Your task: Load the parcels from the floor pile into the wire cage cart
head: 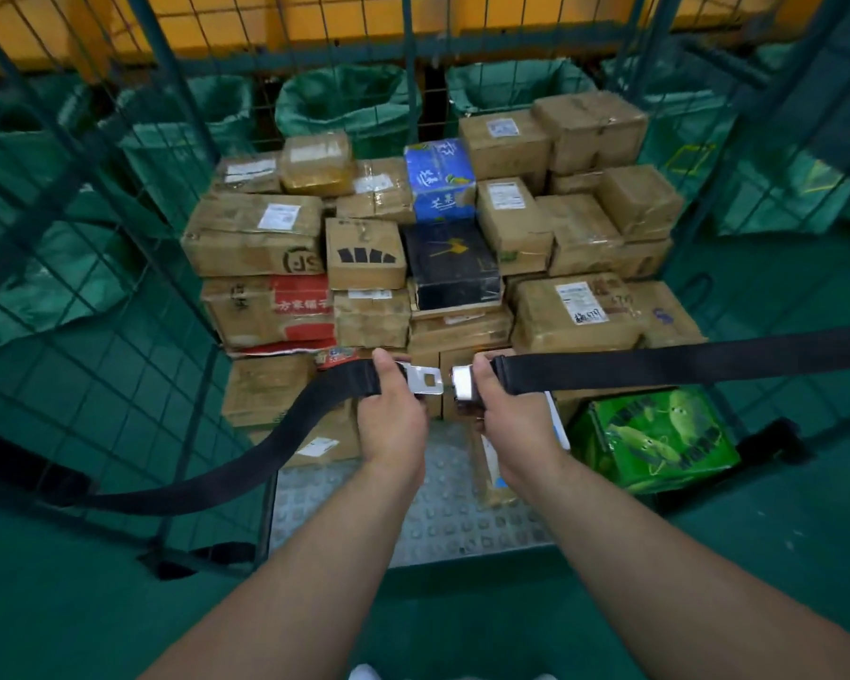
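A stack of several parcels (pixel 364 252), mostly brown cardboard boxes, fills the back of the green wire cage cart (pixel 133 296). A blue box (pixel 440 181) and a black box (pixel 455 267) sit in the middle; a green printed box (pixel 653 436) stands at the front right. My left hand (pixel 391 417) grips a slack black strap (pixel 246 463) ending in a metal tongue (pixel 420 377). My right hand (pixel 504 424) grips the buckle (pixel 464 383) of a taut black strap (pixel 683 358). Tongue and buckle face each other, a small gap apart.
The cart's studded metal floor plate (pixel 413 522) shows bare at the front. Green sacks (pixel 349 105) stand behind the cage below an orange wall (pixel 344 12). The floor (pixel 462 620) around the cart is green.
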The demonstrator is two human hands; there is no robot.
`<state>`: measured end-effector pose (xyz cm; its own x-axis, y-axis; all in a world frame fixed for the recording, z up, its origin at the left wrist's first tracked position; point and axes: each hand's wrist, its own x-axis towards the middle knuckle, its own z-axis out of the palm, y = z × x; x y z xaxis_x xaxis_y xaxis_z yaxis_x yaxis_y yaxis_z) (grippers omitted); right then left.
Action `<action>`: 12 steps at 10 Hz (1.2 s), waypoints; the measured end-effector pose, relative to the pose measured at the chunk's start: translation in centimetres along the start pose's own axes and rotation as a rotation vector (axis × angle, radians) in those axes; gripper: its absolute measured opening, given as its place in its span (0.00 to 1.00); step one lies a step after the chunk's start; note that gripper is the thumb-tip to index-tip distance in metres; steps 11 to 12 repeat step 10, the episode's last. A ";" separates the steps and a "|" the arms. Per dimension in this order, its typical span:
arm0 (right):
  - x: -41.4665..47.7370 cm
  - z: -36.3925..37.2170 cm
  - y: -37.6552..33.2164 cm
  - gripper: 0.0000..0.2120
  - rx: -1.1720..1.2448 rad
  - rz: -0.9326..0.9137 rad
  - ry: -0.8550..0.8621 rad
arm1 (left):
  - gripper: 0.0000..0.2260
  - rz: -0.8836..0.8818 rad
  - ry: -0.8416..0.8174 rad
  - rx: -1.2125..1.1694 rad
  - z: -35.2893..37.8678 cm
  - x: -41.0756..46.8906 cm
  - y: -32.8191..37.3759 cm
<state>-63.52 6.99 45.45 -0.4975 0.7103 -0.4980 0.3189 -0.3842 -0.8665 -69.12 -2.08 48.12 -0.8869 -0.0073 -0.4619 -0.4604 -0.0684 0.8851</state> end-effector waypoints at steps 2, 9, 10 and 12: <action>-1.4 -0.2 -0.2 0.30 -0.007 0.053 -0.047 | 0.27 0.003 -0.079 0.137 0.8 -2.2 -1.3; -0.2 -14.6 15.7 0.21 -0.352 0.288 -0.356 | 0.25 -0.565 -0.268 0.337 -1.1 -8.9 -18.6; -0.3 -14.9 14.9 0.21 -0.353 0.300 -0.412 | 0.24 -0.531 -0.232 0.360 -0.9 -8.8 -19.1; -0.3 -14.9 14.9 0.21 -0.353 0.300 -0.412 | 0.24 -0.531 -0.232 0.360 -0.9 -8.8 -19.1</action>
